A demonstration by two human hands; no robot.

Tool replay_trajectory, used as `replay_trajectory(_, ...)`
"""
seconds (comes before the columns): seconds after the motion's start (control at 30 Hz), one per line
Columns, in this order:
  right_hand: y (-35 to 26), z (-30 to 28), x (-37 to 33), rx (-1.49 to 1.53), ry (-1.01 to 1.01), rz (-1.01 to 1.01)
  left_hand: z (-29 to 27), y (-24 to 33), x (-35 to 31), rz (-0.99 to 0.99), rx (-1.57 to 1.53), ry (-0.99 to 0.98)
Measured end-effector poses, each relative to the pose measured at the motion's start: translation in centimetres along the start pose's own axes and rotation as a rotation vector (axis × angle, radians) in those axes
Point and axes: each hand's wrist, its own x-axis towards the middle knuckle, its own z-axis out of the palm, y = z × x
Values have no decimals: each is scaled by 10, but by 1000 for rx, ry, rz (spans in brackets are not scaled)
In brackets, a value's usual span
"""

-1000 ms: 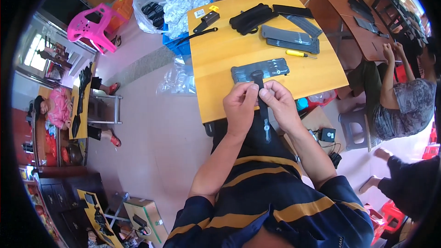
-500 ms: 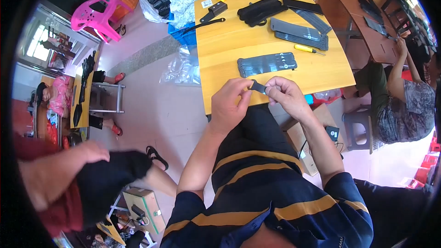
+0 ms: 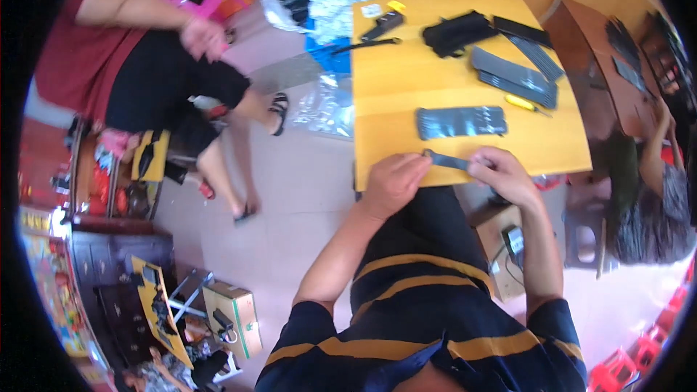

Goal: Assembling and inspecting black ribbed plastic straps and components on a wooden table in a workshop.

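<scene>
Between my two hands, over the near edge of the yellow table, a short dark grey strap is stretched out. My left hand pinches its left end, and fingers and thumb of my right hand close on the other end. Just beyond it lies a flat bundle of dark grey strips with a glossy surface. Farther right are a larger stack of grey strips and a yellow-handled screwdriver. A black fabric bundle rests near the back.
A dark block-shaped tool and a thin black strap lie at the table's far left. Clear plastic bags are on the floor beside it. A person in a dark red top walks at left; another sits at right.
My hands have moved apart, so more of the strap shows between them. The view has shifted, placing the table farther right. The person in dark red has walked farther forward.
</scene>
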Motion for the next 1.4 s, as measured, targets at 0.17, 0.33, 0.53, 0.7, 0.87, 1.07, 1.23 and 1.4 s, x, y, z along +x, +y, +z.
replay_trajectory(0.17,7,-42,-15,-59,-4,92,5,-2,-8,-57,16,15)
replay_trajectory(0.33,14,-69,-18,-124,42,80,14,-10,-13,-45,85,18)
replay_trajectory(0.53,19,-66,-10,15,163,69,16,-18,-6,-27,156,25)
replay_trajectory(0.7,26,-65,-11,61,328,69,23,-16,2,-18,189,36)
replay_trajectory(0.87,38,-63,-2,72,380,-5,27,-17,-1,3,247,10)
replay_trajectory(1.07,41,-59,14,103,424,-4,33,-28,-1,-17,266,-5)
replay_trajectory(1.23,42,-60,20,90,459,-8,41,-35,3,-44,260,-16)
replay_trajectory(1.4,38,-59,25,61,492,9,46,-41,5,-52,277,-23)
